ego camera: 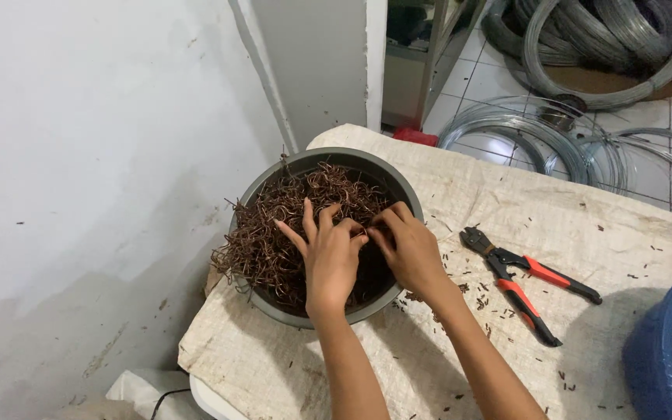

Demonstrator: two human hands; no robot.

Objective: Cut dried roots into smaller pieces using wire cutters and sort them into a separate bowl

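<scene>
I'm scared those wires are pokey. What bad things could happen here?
The brown wire pieces look thin with loose ends, and both bare hands, left and right, are digging in them, so a finger might get pricked. Some pieces already hang over the grey bowl's rim on the left, so more could spill. The bowl also sits near the table's edge by the wall, so a hard push might tip it.
</scene>
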